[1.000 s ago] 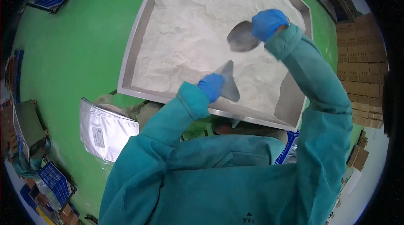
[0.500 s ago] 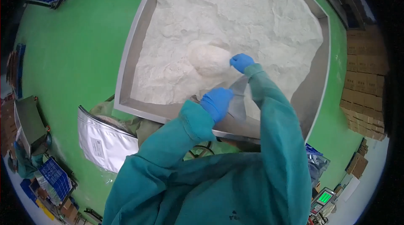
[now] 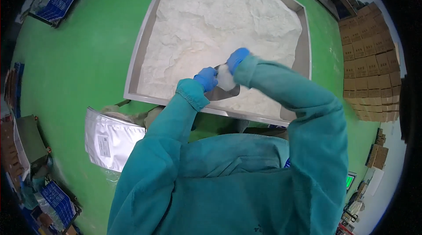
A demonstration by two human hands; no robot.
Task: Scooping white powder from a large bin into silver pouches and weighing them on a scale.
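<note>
A large steel tray (image 3: 136, 68) holds a broad, uneven bed of white powder (image 3: 220, 13). At its near side, a grey metal scoop (image 3: 226, 94) sits low over the powder, with a white heap in its hollow. My left hand (image 3: 205, 79), in a blue glove, is closed on the scoop's left side. My right hand (image 3: 237, 58), also blue-gloved, is a fist just above the scoop's far right edge. What its fingers hold, if anything, is hidden. Teal sleeves cover both forearms.
A silvery pouch (image 3: 115, 140) with a white label stands left of the tray's near corner. Stacked brown cartons (image 3: 369, 65) rise at the right. A blue crate (image 3: 61, 0) stands far left on the green floor (image 3: 101, 37). A lit scale display (image 3: 350, 181) shows at lower right.
Both hands have shifted left and away from me, the left one farther over the powder. The scoop has turned and now shows a white heap. The whole view has shifted.
</note>
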